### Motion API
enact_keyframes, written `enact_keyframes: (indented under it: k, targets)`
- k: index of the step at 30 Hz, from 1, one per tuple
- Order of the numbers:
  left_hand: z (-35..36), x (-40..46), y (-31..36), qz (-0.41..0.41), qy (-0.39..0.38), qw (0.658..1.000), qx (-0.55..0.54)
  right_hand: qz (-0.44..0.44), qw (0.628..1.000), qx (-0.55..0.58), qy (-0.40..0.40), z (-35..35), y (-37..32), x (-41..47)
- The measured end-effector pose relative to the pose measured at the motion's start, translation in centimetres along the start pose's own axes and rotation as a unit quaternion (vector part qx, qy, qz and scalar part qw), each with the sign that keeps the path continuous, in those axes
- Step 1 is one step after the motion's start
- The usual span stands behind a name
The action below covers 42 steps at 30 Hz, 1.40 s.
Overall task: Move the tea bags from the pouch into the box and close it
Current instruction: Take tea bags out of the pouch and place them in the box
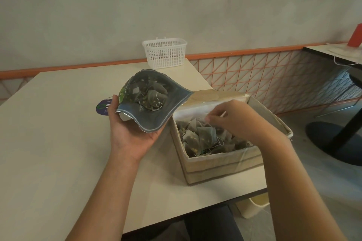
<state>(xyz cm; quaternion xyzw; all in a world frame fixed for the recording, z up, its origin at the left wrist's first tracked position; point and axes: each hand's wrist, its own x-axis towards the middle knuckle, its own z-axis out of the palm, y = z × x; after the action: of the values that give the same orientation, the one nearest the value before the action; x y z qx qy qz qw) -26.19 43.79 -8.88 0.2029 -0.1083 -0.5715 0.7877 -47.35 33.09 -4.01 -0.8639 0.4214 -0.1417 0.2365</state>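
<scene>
Left hand is cradling the open pouch from underneath, palm up, fingers curling round its lower edge, mouth tilting toward the camera, above the counter just left of the box. Several tea bags are still sitting inside the pouch. Right hand is hovering over the open box, fingertips bunching together above the pile of tea bags already in it; can't tell whether it's pinching a string or a bag or holding nothing. Box is sitting at the counter's right front corner, lid flap standing open at the back, white liner showing. Task looks roughly mid-way: box filling up, pouch not empty, lid not closed. Risks as I'm reading it: pouch is only resting in an open palm, so tipping it further could be dumping bags onto the counter rather than into the box; strings are tangling, so lifting one bag may be dragging others out; pile is riding near the rim, so closing the lid could be crushing bags or trapping strings. White basket is sitting at the far edge, uninvolved.
</scene>
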Motion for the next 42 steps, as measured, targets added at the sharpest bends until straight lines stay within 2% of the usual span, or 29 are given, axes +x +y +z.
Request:
enact_keyframes:
  k: [4,5,7,10,12,16,21,22,26,31,35,40,42]
  targets:
    - [-0.2,0.0,0.2,0.004,-0.002,1.0,-0.001,-0.066,0.981,0.066,0.173,-0.2,-3.1,0.9]
    - [-0.2,0.0,0.2,0.003,0.0,1.0,-0.006,-0.094,0.976,0.07,0.185,0.0,-4.1,1.3]
    - [0.0,-0.1,0.4,0.003,0.002,1.0,-0.005,-0.147,0.974,0.056,0.16,0.7,-5.9,2.5]
    - [0.2,-0.4,0.6,0.006,0.007,1.0,0.005,-0.172,0.977,0.033,0.118,2.3,-7.6,5.0]
    - [0.2,-0.5,0.8,0.01,0.002,1.0,0.007,-0.196,0.972,0.044,0.119,3.3,-8.5,6.0]
    - [0.5,-0.4,1.3,0.027,0.001,1.0,0.001,-0.226,0.953,0.049,0.194,4.2,-9.9,6.6]
    - [1.4,-0.7,1.9,0.062,-0.022,0.998,0.011,-0.298,0.894,0.025,0.332,3.6,-11.3,4.2]
    - [1.5,-0.5,2.1,0.066,-0.018,0.998,0.013,-0.301,0.895,0.017,0.33,3.6,-11.4,4.0]
    - [1.5,0.7,2.7,0.057,0.005,0.998,0.004,-0.251,0.934,0.012,0.252,3.8,-10.9,5.4]
    - [1.2,0.6,2.2,0.06,0.002,0.998,0.022,-0.275,0.917,-0.025,0.288,3.2,-10.8,5.1]
    - [1.8,1.0,1.9,0.056,0.007,0.998,0.019,-0.251,0.937,-0.041,0.241,3.6,-10.1,5.4]
    - [2.5,1.1,1.7,0.079,-0.009,0.996,0.029,-0.281,0.913,-0.034,0.294,2.6,-10.0,5.0]
    - [2.5,1.3,1.8,0.073,-0.008,0.997,0.027,-0.272,0.92,-0.041,0.279,2.9,-10.0,5.2]
